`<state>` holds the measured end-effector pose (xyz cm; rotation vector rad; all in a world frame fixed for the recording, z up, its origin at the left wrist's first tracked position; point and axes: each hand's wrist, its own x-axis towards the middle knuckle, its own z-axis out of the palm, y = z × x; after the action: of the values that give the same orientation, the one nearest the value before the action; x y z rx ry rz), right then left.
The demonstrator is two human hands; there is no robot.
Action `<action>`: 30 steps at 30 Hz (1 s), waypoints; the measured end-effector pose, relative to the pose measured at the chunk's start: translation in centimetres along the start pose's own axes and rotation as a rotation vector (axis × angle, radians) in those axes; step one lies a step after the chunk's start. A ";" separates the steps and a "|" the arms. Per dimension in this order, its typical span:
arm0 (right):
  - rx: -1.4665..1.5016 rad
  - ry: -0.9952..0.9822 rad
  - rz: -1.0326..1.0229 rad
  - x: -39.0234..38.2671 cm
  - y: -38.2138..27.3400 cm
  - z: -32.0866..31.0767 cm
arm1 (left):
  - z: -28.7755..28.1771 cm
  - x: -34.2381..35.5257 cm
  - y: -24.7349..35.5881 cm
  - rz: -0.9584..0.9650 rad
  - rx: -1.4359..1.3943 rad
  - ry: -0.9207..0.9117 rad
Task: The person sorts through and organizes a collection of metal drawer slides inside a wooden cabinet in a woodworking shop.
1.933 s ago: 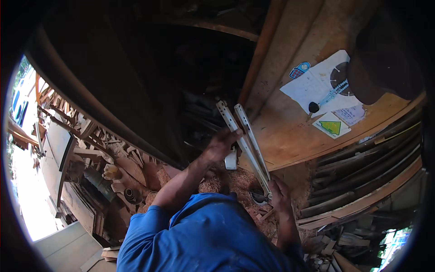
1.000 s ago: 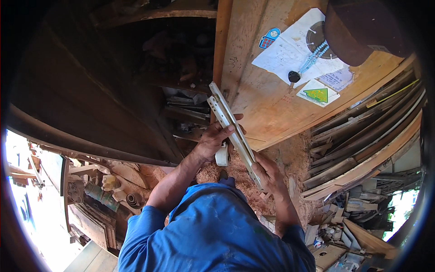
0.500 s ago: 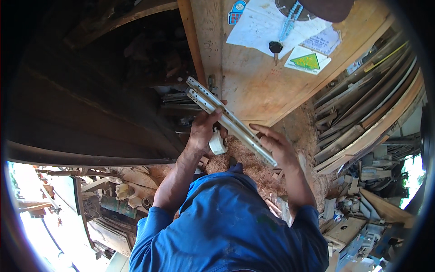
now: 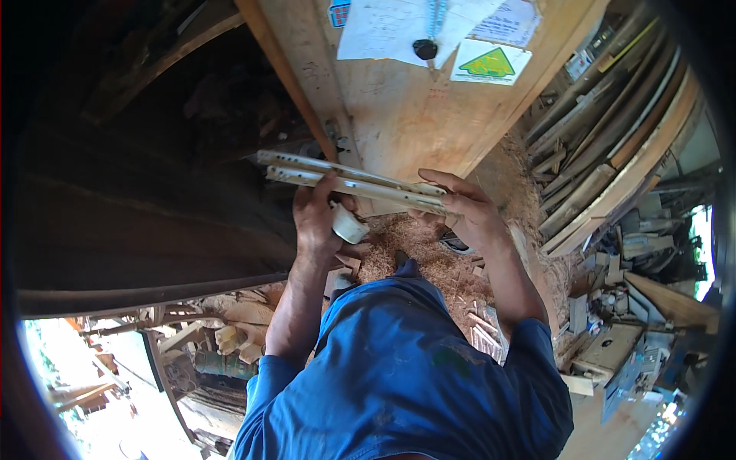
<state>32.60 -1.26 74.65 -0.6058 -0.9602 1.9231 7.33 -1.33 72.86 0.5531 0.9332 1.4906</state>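
A pair of pale metal drawer slides (image 4: pixel 372 188), long and narrow with holes along them, lies side by side across both my hands. My left hand (image 4: pixel 314 218) is closed round them left of the middle. A white rounded object (image 4: pixel 349 224), perhaps a roll of tape, hangs at that hand's fingers; its exact kind is unclear. At the right end, my right hand (image 4: pixel 474 211) grips the slides between thumb and fingers, some fingers lying behind. The slides' left ends stick out past my left hand, tilted slightly up.
Ahead stands a wooden bench (image 4: pixel 391 130) bearing papers (image 4: pixel 406 31), a key (image 4: pixel 425 50) and a green-and-white card (image 4: pixel 491 63). Stacked boards (image 4: pixel 613 161) fill the right side. Wood shavings (image 4: pixel 391 234) cover the floor. A dark panel (image 4: pixel 146 238) rises at left.
The drawer slides have turned from a steep slant to nearly level. My right hand has come up and closed on their right end. The view has shifted, so the bench sits further left.
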 end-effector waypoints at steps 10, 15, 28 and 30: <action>-0.051 0.008 -0.128 0.9 0.3 0.3 | 0.6 0.0 1.0 0.042 -0.053 0.072; -0.211 0.033 -0.224 1.5 0.0 1.0 | 0.1 0.0 1.1 0.031 -0.099 0.044; -0.345 0.282 -0.181 2.5 0.3 1.1 | -0.6 0.5 -0.2 0.063 -0.226 0.091; -0.455 0.291 -0.189 2.6 0.6 0.8 | -0.8 0.5 -0.3 0.054 -0.249 0.123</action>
<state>30.41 0.49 74.56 -0.9881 -1.2223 1.4055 6.79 -1.09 72.12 0.3103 0.8151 1.6761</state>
